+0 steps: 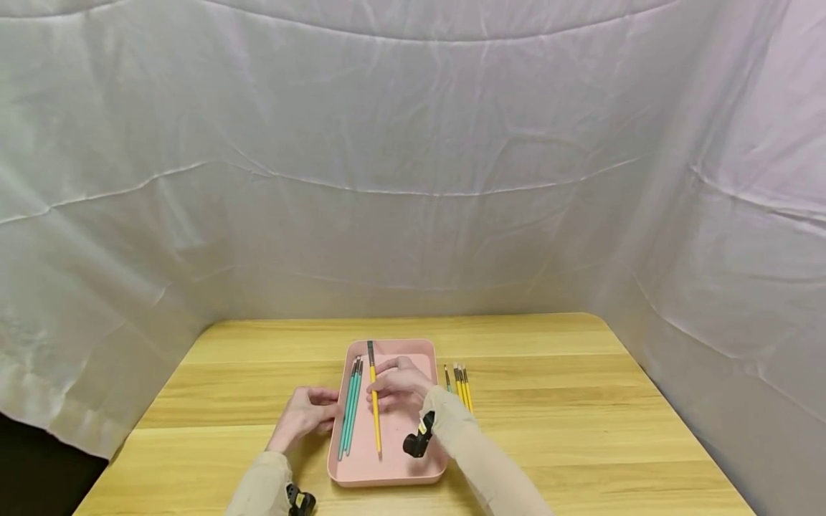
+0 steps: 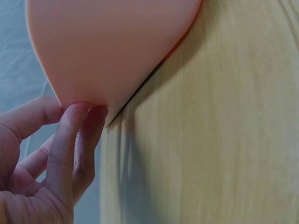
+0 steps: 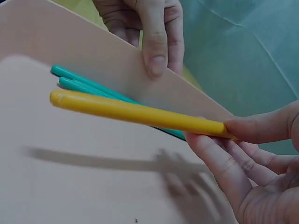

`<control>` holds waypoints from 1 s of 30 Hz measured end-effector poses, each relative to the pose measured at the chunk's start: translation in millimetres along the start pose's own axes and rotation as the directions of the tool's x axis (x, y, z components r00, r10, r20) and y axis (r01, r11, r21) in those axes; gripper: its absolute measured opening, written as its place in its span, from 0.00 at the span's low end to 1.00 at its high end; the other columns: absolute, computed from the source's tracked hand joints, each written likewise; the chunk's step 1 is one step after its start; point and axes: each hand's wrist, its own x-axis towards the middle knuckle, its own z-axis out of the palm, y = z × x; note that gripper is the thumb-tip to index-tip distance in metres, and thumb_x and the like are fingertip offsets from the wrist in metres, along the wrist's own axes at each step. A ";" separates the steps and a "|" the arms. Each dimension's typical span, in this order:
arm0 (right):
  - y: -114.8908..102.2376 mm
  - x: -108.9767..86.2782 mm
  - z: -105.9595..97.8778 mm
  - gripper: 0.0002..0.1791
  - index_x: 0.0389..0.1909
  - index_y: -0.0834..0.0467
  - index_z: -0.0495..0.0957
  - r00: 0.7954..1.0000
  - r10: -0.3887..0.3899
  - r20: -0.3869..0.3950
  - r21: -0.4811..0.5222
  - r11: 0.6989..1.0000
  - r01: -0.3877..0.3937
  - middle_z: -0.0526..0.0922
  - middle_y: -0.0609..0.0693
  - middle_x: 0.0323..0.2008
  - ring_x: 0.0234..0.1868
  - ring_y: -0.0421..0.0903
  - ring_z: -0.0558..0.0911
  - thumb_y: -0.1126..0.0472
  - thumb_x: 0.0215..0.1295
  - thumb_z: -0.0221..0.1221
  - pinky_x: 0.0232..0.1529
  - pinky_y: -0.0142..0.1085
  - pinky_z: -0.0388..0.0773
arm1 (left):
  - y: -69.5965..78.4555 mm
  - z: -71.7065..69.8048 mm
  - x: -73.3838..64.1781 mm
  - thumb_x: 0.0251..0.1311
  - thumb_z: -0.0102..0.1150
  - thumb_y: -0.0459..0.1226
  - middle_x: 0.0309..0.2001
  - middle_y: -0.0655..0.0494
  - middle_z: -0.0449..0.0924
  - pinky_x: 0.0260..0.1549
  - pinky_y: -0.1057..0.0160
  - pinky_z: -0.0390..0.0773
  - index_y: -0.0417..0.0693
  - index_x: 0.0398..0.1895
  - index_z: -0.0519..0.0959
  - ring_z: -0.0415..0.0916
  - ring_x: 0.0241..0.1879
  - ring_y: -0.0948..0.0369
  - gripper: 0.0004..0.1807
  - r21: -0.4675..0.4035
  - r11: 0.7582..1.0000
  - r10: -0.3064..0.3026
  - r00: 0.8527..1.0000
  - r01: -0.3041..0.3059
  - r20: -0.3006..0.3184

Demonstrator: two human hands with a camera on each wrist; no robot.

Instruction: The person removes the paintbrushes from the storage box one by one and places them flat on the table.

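Note:
A pink tray [image 1: 387, 481] lies on the table. At its left wall, my left hand [image 1: 305, 414] pinches the rim, thumb over the inner side and fingers against the outside, as the right wrist view shows. My right hand [image 1: 403, 380] holds a paintbrush with a yellow handle [image 3: 140, 115] between thumb and fingers, bristle end pointing away. The brush hangs above the tray floor and casts a shadow on it. Several teal paintbrushes [image 1: 350, 419] lie side by side along the tray's left inside, bristles toward the far end.
Right of the tray, several yellow-handled paintbrushes [image 1: 463, 387] and a teal one [image 1: 447, 377] lie on the wooden table [image 1: 581, 423], partly hidden by my right forearm. Pale grey cloth [image 1: 413, 236] hangs behind the table and along its sides.

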 end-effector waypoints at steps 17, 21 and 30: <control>-19.9 -24.3 -21.5 0.24 0.59 0.64 0.66 0.999 0.004 0.037 -0.008 1.000 -0.004 0.88 0.56 0.36 0.32 0.45 0.88 0.71 0.64 0.60 0.39 0.37 0.89 | 0.9 -2.6 -1.3 0.54 0.67 0.25 0.38 0.39 0.86 0.28 0.62 0.87 0.23 0.49 0.78 0.82 0.29 0.60 0.19 -0.015 1.000 0.026 0.999 -0.026 0.039; -21.7 -29.4 -28.6 0.24 0.60 0.63 0.64 0.999 0.015 0.043 0.007 1.000 -0.015 0.88 0.55 0.37 0.34 0.46 0.88 0.71 0.65 0.60 0.39 0.36 0.89 | 1.6 -2.7 -1.2 0.54 0.67 0.25 0.39 0.38 0.85 0.27 0.63 0.87 0.23 0.49 0.78 0.83 0.29 0.60 0.19 -0.012 1.000 0.023 0.999 -0.022 0.037; -18.9 -39.5 -46.3 0.26 0.62 0.67 0.65 0.998 -0.007 0.065 0.063 0.998 0.003 0.88 0.54 0.34 0.32 0.45 0.88 0.72 0.64 0.60 0.35 0.34 0.88 | 0.8 -2.9 -2.0 0.54 0.67 0.26 0.38 0.40 0.86 0.26 0.64 0.86 0.23 0.49 0.78 0.81 0.27 0.61 0.19 -0.016 1.000 0.013 0.999 -0.012 0.035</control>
